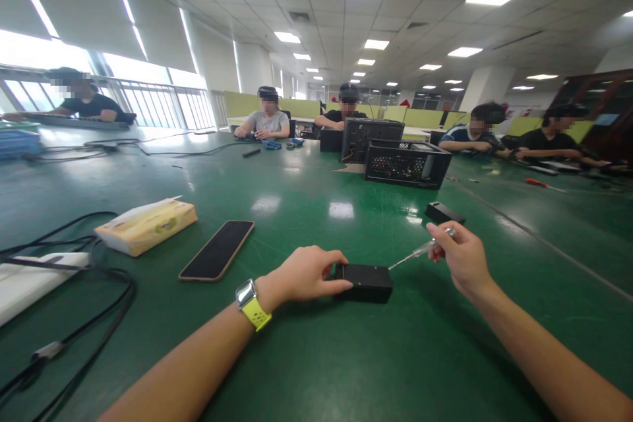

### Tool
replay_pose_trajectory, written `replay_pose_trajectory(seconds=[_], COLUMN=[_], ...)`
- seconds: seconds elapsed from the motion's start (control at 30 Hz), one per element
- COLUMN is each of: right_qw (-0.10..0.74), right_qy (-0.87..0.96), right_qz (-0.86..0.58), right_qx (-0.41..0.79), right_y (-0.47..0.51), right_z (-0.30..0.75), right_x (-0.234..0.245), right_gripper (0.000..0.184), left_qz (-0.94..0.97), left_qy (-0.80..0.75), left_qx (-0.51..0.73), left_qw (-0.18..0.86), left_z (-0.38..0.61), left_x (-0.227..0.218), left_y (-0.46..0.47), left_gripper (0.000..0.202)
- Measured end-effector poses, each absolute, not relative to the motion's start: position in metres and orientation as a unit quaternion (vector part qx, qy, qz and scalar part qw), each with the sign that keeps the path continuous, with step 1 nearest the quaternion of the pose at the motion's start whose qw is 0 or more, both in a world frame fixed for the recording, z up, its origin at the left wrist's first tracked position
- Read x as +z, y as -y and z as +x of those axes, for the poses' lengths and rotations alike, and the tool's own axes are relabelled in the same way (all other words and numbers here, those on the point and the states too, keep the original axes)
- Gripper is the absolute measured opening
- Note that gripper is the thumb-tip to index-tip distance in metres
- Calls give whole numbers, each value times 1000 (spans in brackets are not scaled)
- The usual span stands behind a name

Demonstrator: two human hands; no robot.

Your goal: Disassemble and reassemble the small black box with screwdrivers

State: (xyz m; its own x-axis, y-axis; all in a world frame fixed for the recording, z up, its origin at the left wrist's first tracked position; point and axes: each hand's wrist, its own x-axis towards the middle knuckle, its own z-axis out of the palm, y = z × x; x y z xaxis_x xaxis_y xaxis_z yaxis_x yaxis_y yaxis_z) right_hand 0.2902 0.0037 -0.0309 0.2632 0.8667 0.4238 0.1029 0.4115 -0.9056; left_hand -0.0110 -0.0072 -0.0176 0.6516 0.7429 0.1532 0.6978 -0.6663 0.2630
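A small black box lies on the green table in front of me. My left hand grips its left end between thumb and fingers. My right hand is closed around the clear handle of a screwdriver. The screwdriver slants down to the left, and its tip is at the box's upper right corner; whether it touches a screw there is too small to tell. Behind my right hand lies another small black block.
Left of my hands are a phone, a tissue pack, a white power strip and black cables. Black computer cases stand farther back. An orange screwdriver lies at right. Several people sit around the table.
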Motion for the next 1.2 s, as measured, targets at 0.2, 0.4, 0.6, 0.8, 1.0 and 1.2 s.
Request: replay_pose_trajectory(seconds=[0.2, 0.4, 0.6, 0.8, 1.0, 1.2], right_qw=[615, 629, 646, 661, 632, 605], right_qy=[558, 552, 535, 532, 549, 566], right_qz=[-466, -461, -454, -448, -451, -465], right_qx=[307, 296, 299, 282, 309, 313], right_y=[-3, -4, -6, -6, -5, -5], right_z=[288, 289, 293, 295, 290, 289], right_x=[-34, -34, -34, -32, -35, -37], right_gripper=[33, 34, 34, 35, 34, 35], left_qz=[904, 905, 905, 905, 906, 907], left_qy=[-396, -398, -400, -400, -396, -396], left_qx=[125, 118, 119, 116, 116, 117], left_qw=[96, 91, 86, 89, 88, 80], left_z=[-10, -10, -9, -9, -10, -10], left_x=[-18, -18, -20, -19, -20, -22], left_y=[6, 6, 5, 6, 5, 4], left_gripper=[44, 44, 44, 45, 44, 45])
